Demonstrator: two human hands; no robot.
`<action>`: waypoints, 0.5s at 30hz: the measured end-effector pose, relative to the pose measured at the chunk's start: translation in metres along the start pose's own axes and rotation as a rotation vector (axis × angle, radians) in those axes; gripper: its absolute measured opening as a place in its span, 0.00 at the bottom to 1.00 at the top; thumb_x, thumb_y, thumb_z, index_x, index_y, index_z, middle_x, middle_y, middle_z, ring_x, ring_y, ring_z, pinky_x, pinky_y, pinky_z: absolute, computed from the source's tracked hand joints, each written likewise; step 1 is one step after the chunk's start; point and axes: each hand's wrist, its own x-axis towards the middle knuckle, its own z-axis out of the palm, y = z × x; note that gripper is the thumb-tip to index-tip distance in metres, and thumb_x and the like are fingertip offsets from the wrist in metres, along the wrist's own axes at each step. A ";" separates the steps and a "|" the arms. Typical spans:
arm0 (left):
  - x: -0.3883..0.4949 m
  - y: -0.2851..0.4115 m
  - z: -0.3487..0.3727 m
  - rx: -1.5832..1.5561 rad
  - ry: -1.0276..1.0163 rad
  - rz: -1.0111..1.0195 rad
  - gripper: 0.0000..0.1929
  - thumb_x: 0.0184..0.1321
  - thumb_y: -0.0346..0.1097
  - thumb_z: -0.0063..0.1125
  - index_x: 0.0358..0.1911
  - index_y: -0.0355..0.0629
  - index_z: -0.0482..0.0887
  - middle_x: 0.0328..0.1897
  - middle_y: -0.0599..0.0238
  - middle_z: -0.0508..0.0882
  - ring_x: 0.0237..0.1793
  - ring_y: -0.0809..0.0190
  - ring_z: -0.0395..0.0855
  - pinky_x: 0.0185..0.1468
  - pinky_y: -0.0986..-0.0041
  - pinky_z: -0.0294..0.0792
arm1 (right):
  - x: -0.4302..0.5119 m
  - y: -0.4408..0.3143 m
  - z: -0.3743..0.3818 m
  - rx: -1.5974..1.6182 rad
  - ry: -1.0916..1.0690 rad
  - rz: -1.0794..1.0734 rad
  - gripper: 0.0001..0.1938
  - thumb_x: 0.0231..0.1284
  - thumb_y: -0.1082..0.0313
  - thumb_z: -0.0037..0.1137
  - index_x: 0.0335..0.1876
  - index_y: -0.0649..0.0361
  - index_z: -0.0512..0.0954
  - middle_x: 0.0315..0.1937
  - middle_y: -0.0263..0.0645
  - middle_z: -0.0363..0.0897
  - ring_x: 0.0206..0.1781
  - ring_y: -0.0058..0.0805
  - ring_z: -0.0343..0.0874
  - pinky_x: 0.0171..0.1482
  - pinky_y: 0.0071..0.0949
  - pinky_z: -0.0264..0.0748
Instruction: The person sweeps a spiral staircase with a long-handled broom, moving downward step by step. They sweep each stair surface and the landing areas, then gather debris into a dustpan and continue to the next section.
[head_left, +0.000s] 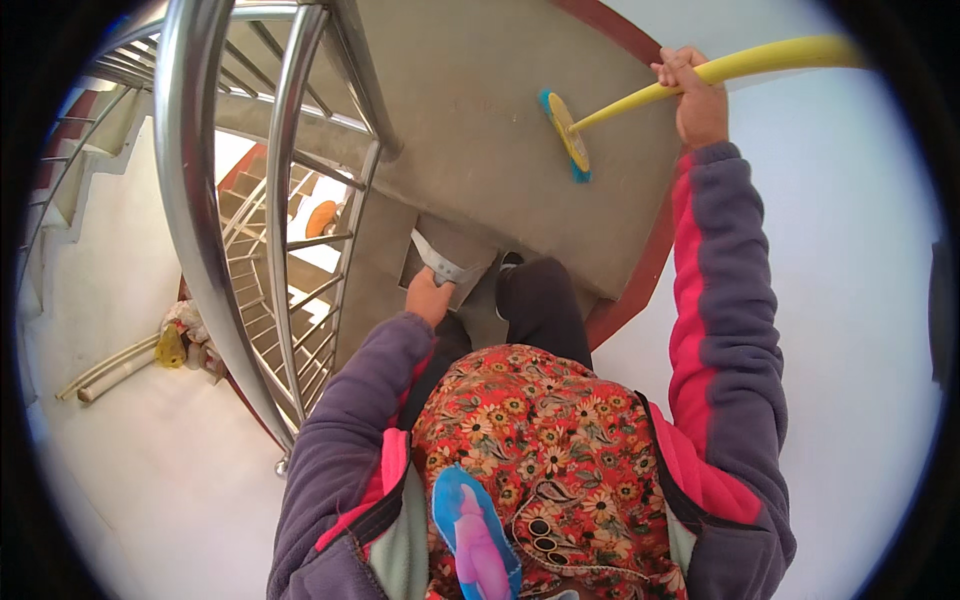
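Note:
My right hand (697, 97) is closed around the yellow handle (630, 97) of a broom, up beside the wall. The broom head (566, 135), yellow with blue bristles, is tilted on the grey floor of the stair landing. Lower and to the left, my left hand (431, 295) grips the grey top of a dustpan (454, 271), held low by the stairs in front of my legs. Its pan is brownish and partly hidden by the grip piece and my hand. A gap separates the dustpan from the broom head.
Stainless steel stair railings (281, 202) rise close on my left, with lower flights showing between the bars. A red skirting (634, 307) edges the white wall on the right. Bags (171, 346) and long poles (120, 371) lie beyond the railing at the left.

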 end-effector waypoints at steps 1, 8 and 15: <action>0.004 -0.004 0.004 0.004 -0.001 0.026 0.19 0.52 0.36 0.62 0.46 0.34 0.82 0.40 0.45 0.86 0.43 0.44 0.85 0.48 0.60 0.73 | -0.001 0.003 0.005 -0.036 0.009 0.035 0.15 0.65 0.60 0.59 0.24 0.57 0.73 0.24 0.27 0.71 0.33 0.17 0.70 0.44 0.21 0.69; 0.019 0.007 -0.010 0.282 -0.126 -0.003 0.24 0.51 0.42 0.66 0.50 0.34 0.81 0.55 0.37 0.80 0.57 0.38 0.77 0.61 0.56 0.69 | -0.012 0.007 0.032 -0.365 0.152 0.141 0.15 0.68 0.55 0.56 0.28 0.56 0.77 0.25 0.27 0.74 0.34 0.17 0.71 0.44 0.24 0.68; -0.024 0.123 -0.142 -0.165 -0.281 0.044 0.56 0.46 0.55 0.75 0.74 0.35 0.55 0.76 0.39 0.60 0.77 0.47 0.56 0.76 0.60 0.52 | -0.071 0.074 0.098 -0.636 -0.120 0.011 0.14 0.60 0.53 0.58 0.32 0.57 0.77 0.31 0.43 0.80 0.37 0.44 0.79 0.41 0.42 0.73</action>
